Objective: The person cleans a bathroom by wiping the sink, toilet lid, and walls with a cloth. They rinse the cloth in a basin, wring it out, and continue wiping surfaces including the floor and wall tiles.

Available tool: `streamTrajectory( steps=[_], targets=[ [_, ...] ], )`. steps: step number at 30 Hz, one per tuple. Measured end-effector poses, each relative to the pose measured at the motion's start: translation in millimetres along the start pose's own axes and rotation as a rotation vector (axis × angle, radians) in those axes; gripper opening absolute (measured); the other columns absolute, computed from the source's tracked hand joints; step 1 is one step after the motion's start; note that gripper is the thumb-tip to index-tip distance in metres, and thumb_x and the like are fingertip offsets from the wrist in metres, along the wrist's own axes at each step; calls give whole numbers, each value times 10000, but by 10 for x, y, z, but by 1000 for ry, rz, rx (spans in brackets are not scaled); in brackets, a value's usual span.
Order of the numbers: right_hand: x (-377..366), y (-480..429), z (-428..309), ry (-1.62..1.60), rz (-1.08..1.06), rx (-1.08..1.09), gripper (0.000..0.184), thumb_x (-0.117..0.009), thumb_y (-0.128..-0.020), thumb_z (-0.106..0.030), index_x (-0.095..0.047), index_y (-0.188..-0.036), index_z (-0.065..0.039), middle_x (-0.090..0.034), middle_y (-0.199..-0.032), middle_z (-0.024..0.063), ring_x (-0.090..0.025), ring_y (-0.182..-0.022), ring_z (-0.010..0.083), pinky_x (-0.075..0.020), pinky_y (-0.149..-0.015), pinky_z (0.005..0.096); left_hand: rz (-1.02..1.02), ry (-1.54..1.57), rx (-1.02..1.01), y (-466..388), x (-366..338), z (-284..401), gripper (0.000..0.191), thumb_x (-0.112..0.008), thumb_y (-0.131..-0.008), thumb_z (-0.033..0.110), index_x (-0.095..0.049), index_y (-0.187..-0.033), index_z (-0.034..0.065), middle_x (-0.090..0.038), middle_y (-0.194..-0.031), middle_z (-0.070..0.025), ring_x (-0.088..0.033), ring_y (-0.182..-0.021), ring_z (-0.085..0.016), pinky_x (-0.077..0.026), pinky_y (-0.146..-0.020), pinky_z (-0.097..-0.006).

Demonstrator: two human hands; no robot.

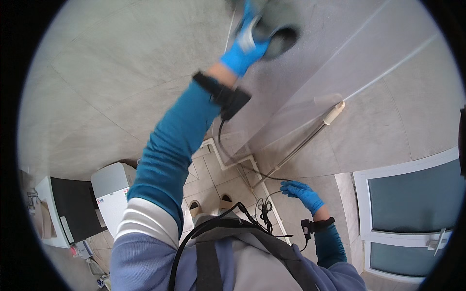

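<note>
Raised at the top of the view, my left hand [247, 47] wears a blue glove and grips a soft grey item [280, 40], probably a cloth. It is against or close to a clear glass panel [291, 80]; motion blur hides the exact contact. Low on the right, my right hand [303, 194], also in a blue glove, is held out with its fingers extended and nothing gripped. A thin dark cable passes by its fingertips; whether they touch cannot be told. Both wrists carry black strapped devices.
A metal pole with a cream handle [334, 113] leans at the tiled wall beside the glass. A pale raised edge [269, 198] crosses the tiled floor near my feet. Looped black cables [265, 211] hang at my waist. A white bin-like appliance [111, 196], washbasin [43, 218] and framed window [411, 196] stand around.
</note>
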State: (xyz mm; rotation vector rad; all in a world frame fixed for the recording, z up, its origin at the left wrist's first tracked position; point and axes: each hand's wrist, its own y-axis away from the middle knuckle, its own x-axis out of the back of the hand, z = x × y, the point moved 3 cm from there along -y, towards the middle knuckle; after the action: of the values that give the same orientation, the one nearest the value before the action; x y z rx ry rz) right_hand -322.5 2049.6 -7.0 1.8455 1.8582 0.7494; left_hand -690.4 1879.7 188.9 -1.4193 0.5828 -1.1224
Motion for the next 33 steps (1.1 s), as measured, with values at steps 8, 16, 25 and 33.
streamTrajectory(
  steps=[8,16,25,33],
  targets=[
    [-67,-156,85,88,-68,-84,400,-522,-950,-253,-565,-1296,-58,-647,-1183,83,-602,-1094,169,-456,-950,297,-294,58,424,2776,-261,302,758,-610,-834,118,-244,-1496,80,-225,-1519,-160,-220,-1410,-312,-237,-1148,-399],
    [-88,-320,-22,156,-112,-29,405,-508,-964,-239,-542,-1325,-57,-633,-1214,91,-599,-1093,178,-450,-958,305,-327,17,136,1419,-43,254,818,-657,-823,167,-213,-1504,74,-153,-1542,-159,-155,-1428,-324,-200,-1161,-417],
    [-68,-276,-63,86,-110,-14,417,-521,-962,-252,-540,-1322,-44,-637,-1191,95,-599,-1084,186,-448,-958,310,-13,104,-18,-227,353,375,892,-710,-812,223,-179,-1512,68,-73,-1568,-157,-82,-1448,-337,-158,-1174,-436],
    [-122,-390,186,124,-160,-134,424,-506,-942,-235,-541,-1319,-43,-637,-1207,78,-592,-1098,165,-448,-945,294,-245,553,541,2471,-111,790,964,-756,-801,272,-148,-1520,62,-1,-1592,-155,-18,-1466,-349,-122,-1186,-453]
  ],
)
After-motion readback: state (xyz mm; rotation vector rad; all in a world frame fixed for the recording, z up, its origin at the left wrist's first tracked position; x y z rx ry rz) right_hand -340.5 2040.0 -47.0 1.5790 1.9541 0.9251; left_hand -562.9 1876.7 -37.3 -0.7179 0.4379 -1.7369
